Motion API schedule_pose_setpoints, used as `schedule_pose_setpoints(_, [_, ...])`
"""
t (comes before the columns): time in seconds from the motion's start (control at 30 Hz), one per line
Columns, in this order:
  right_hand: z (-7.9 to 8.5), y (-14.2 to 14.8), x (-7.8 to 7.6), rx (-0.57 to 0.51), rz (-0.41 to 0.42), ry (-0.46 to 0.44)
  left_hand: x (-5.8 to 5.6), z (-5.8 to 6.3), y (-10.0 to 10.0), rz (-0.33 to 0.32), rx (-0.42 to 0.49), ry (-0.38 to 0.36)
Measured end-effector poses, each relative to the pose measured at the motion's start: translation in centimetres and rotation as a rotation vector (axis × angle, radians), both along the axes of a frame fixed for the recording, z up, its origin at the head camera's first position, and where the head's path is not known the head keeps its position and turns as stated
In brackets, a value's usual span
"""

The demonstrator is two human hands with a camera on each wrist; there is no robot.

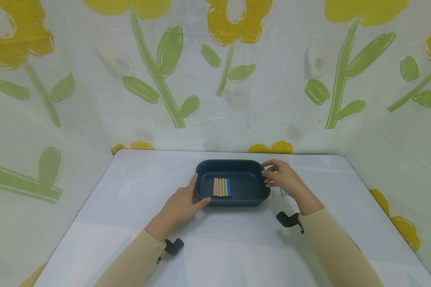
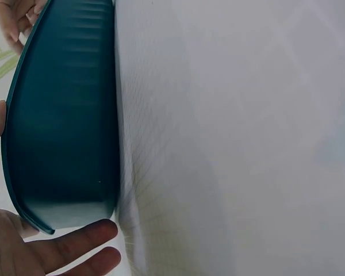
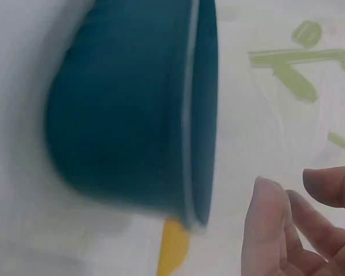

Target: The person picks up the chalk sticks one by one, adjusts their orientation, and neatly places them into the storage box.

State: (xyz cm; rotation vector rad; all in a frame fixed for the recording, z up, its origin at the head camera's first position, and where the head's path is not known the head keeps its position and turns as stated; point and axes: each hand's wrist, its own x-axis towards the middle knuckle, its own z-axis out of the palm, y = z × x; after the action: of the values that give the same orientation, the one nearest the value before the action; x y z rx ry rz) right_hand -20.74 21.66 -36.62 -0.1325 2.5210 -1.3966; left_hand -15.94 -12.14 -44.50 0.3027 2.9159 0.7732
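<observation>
A dark teal rectangular dish [image 1: 237, 202] stands on the table, with several chalk sticks [image 1: 222, 187] side by side in its left half: pink, pale green, orange, yellow and blue. My left hand [image 1: 181, 203] holds the dish's near left corner, its thumb on the front rim and fingers along the left end. In the left wrist view, fingertips [image 2: 98, 236] lie against that end. By the right rim, my right hand [image 1: 281, 177] hovers with loosely bent fingers and nothing visible between them. Pale chalk pieces [image 1: 283, 193] lie partly hidden beside this hand.
The white table [image 1: 215, 247] extends around the dish. A flower-printed sheet [image 1: 273, 99] hangs behind the table's far edge and along both sides. Black wrist mounts [image 1: 287, 219] stick out from both sleeves.
</observation>
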Motion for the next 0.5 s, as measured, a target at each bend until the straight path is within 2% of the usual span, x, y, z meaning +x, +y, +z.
schedule_pose_setpoints(0.33, [-0.7, 3.1, 0.2, 0.081, -0.038, 0.062, 0.0, 0.0, 0.0, 0.003, -0.004, 0.002])
schedule_pose_setpoints(0.5, [-1.8, 4.6, 0.0, 0.109, -0.056, 0.08, 0.0, 0.0, 0.0, 0.002, 0.0, 0.006])
